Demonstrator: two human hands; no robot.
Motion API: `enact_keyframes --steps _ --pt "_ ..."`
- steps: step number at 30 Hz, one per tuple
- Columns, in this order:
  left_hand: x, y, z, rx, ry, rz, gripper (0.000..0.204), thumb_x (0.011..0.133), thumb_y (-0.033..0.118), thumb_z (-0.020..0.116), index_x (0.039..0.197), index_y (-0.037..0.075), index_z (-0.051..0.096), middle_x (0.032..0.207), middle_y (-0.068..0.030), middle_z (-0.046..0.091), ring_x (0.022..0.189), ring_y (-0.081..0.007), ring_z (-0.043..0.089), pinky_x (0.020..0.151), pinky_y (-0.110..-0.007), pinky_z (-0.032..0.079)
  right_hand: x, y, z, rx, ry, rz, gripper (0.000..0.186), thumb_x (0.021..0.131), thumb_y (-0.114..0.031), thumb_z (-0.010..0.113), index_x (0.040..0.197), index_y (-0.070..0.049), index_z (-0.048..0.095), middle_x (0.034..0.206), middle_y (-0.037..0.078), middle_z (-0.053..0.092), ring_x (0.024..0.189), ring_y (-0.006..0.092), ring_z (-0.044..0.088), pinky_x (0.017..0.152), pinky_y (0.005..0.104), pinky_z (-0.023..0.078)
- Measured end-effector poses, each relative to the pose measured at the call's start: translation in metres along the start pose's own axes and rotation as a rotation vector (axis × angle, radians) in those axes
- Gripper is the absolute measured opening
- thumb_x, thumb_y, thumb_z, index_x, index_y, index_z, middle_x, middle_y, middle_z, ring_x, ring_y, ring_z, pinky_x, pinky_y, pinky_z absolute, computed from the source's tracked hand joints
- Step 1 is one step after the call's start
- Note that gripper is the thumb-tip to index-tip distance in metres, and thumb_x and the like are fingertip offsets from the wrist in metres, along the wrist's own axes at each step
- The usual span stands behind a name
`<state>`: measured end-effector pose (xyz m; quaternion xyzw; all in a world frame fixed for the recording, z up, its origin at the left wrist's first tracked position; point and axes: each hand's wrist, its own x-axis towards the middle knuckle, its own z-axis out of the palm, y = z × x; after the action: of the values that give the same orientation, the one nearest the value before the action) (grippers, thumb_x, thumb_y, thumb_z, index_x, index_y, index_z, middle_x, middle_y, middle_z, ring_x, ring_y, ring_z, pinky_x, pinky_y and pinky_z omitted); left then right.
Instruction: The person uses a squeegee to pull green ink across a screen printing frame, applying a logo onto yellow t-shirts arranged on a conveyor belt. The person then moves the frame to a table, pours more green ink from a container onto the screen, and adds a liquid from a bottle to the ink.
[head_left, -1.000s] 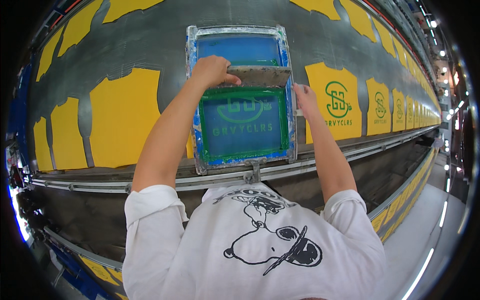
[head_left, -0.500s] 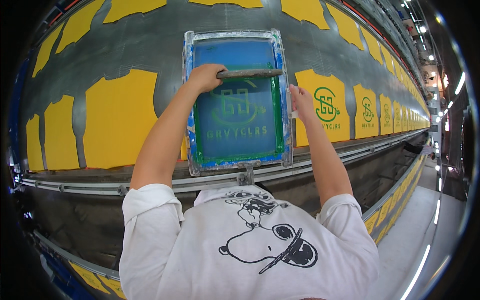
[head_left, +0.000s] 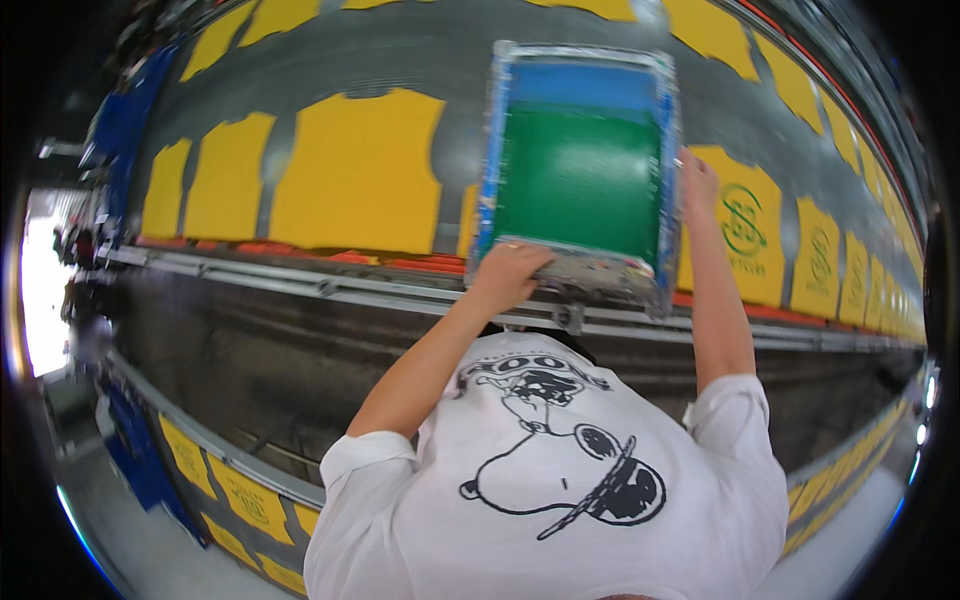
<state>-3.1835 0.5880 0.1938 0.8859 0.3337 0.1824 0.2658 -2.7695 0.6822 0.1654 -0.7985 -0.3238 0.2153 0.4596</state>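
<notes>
A silk-screen frame [head_left: 487, 150] with a blue and silver rim lies over the long grey table. Green ink [head_left: 580, 175] covers most of its mesh, leaving a blue strip at the far end. Along the near end of the mesh lies a squeegee [head_left: 600, 272], its left part wrapped by the fingers of my left hand [head_left: 515, 270]. My right hand [head_left: 697, 188] is closed at the frame's right edge; its fingertips are partly hidden. To the right is a yellow shirt panel [head_left: 750, 210] with a green print, partly under my right forearm.
Plain yellow panels [head_left: 358, 175] lie to the left, and printed ones [head_left: 818, 255] run off to the right. Another row [head_left: 710, 38] lies along the far side. A metal rail [head_left: 390, 290] follows the near table edge. Behind me stands another table with yellow panels [head_left: 245, 498].
My left hand has drawn the squeegee from the far part of the mesh to the near end. Green ink now hides the design seen before. The view has shifted left.
</notes>
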Motion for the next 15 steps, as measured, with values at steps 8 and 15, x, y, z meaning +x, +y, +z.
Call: enact_keyframes --steps 8,15 --pt "-0.045 -0.081 -0.102 0.07 -0.095 -0.109 0.043 0.071 0.012 0.077 0.113 0.01 0.071 0.114 -0.006 0.072 0.105 -0.0304 0.065 0.09 -0.042 0.052 -0.084 -0.075 0.107 0.194 0.032 -0.115 0.044 0.09 -0.038 0.075 0.114 -0.001 0.071 0.106 0.01 0.072 0.098 0.0185 0.065 0.088 0.0322 0.049" --pt "-0.132 -0.198 -0.211 0.153 -0.102 -0.161 0.044 0.07 0.013 0.077 0.113 0.01 0.072 0.114 -0.0056 0.073 0.103 -0.0302 0.065 0.09 -0.042 0.052 -0.176 -0.113 0.28 0.18 0.084 -0.089 0.034 0.089 -0.032 0.075 0.108 -0.003 0.073 0.093 0.007 0.071 0.083 0.0141 0.063 0.076 0.0306 0.05"
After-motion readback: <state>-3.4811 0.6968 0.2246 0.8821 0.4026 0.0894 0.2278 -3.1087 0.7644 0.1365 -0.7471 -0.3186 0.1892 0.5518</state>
